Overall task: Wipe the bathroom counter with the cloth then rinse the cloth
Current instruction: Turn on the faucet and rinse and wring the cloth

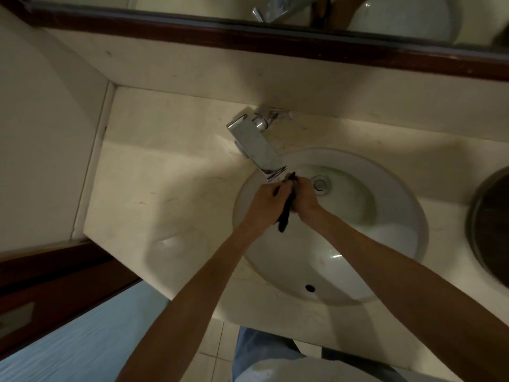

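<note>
Both hands meet over the white round sink (394,213), just under the spout of the chrome faucet (256,144). A dark cloth (286,213) is bunched into a narrow strip between them, its lower end hanging below the palms. My left hand (264,205) grips it from the left and my right hand (305,198) from the right. Whether water runs from the spout cannot be made out. The cream marble counter (165,188) surrounds the sink.
The drain (320,184) lies just right of my hands. A dark round container (490,224) stands on the counter at the right edge. A mirror with a dark wood frame (248,37) runs along the back wall. A wall closes the counter's left end.
</note>
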A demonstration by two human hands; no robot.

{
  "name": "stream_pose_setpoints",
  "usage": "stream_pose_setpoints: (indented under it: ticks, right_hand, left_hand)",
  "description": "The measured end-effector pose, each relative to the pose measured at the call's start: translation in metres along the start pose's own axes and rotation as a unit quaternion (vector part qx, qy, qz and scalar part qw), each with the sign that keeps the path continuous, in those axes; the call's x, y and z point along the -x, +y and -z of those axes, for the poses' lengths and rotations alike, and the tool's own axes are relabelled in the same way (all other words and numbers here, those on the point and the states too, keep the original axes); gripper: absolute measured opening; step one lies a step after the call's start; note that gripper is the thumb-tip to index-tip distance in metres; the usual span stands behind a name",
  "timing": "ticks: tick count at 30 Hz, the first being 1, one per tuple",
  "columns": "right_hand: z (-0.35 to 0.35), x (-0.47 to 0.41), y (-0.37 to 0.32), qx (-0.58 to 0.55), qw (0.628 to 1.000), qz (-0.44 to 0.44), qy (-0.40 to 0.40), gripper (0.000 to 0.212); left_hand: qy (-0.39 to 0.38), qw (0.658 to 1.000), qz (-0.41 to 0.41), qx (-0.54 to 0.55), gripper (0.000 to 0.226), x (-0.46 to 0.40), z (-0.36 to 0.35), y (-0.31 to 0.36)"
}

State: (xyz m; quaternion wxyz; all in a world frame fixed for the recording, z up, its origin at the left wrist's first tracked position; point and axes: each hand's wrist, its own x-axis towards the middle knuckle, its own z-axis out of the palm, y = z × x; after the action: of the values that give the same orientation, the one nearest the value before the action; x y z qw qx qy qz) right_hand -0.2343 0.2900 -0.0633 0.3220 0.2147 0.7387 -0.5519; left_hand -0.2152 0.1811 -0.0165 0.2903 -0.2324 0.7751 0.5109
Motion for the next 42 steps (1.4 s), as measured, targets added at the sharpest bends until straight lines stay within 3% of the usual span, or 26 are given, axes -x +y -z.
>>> stream_pose_setpoints:
  ticks: [4, 6, 8, 11, 13, 15, 20, 21, 23, 25, 26, 29, 31, 35, 37, 39, 42]
  right_hand:
    - [-0.005, -0.007, 0.003, -0.116, 0.987, -0.099, 0.044, 0.037]
    - [0.007, -0.007, 0.007, -0.167, 0.977, -0.123, 0.051, 0.033]
    - [0.022, -0.003, 0.014, -0.272, 0.952, -0.141, 0.024, 0.026]
    - [0.032, 0.009, 0.027, -0.358, 0.921, -0.13, -0.078, 0.048]
    - [0.03, 0.018, 0.035, -0.364, 0.917, -0.107, -0.124, 0.053]
    - [0.026, 0.02, 0.042, -0.353, 0.924, -0.075, -0.124, 0.059]
    - [0.017, -0.001, 0.035, -0.236, 0.97, -0.055, 0.002, 0.055]
    - [0.015, -0.004, 0.032, -0.204, 0.977, -0.055, 0.019, 0.053]
    - [0.014, 0.0, 0.027, -0.135, 0.99, -0.034, 0.036, 0.047]
    - [0.015, 0.01, 0.02, -0.1, 0.995, 0.006, -0.012, 0.04]
    - [0.018, 0.016, 0.016, -0.089, 0.994, 0.026, -0.059, 0.037]
    - [0.034, 0.03, 0.007, -0.117, 0.976, 0.038, -0.178, 0.034]
    - [0.047, 0.028, 0.008, -0.169, 0.963, 0.007, -0.209, 0.037]
    - [0.051, 0.027, 0.029, -0.213, 0.955, -0.097, -0.181, 0.036]
    - [0.042, 0.027, 0.03, -0.228, 0.957, -0.093, -0.154, 0.021]
    - [0.034, 0.017, 0.022, -0.253, 0.961, -0.067, -0.085, 0.02]
    - [0.03, -0.004, 0.007, -0.312, 0.949, -0.035, -0.001, 0.03]
  left_hand:
    - [0.019, 0.999, 0.014, 0.033, 0.034, -0.008, 0.022, 0.003]
    - [-0.006, 1.0, -0.017, 0.017, 0.023, -0.008, 0.04, -0.004]
    - [-0.003, 0.995, -0.076, -0.066, 0.029, -0.004, 0.044, -0.016]
    - [0.015, 0.988, -0.112, -0.102, 0.012, 0.002, 0.035, -0.028]
    - [0.05, 0.996, -0.071, -0.022, 0.02, 0.0, 0.03, -0.03]
    - [0.059, 0.997, -0.052, 0.025, 0.013, -0.002, 0.026, -0.03]
    - [-0.152, 0.988, -0.028, -0.023, 0.032, -0.003, 0.008, -0.039]
    - [-0.15, 0.989, -0.018, -0.002, 0.033, -0.001, 0.007, -0.038]
    - [-0.07, 0.993, 0.032, 0.091, 0.022, 0.001, 0.008, -0.029]
    - [0.031, 0.981, 0.091, 0.169, 0.021, -0.005, 0.011, -0.024]
    - [0.035, 0.973, 0.112, 0.2, 0.024, -0.008, 0.013, -0.02]
    - [-0.096, 0.945, 0.108, 0.293, 0.031, -0.012, 0.013, -0.014]
    - [-0.132, 0.933, 0.097, 0.32, 0.033, -0.014, 0.014, -0.015]
    - [0.025, 0.949, 0.08, 0.306, 0.014, -0.023, 0.014, -0.022]
    - [0.03, 0.943, 0.08, 0.322, 0.017, -0.018, 0.009, -0.023]
    - [0.007, 0.938, 0.044, 0.343, 0.028, -0.007, -0.001, -0.027]
    - [-0.008, 0.986, 0.007, 0.168, 0.037, 0.004, -0.014, -0.037]
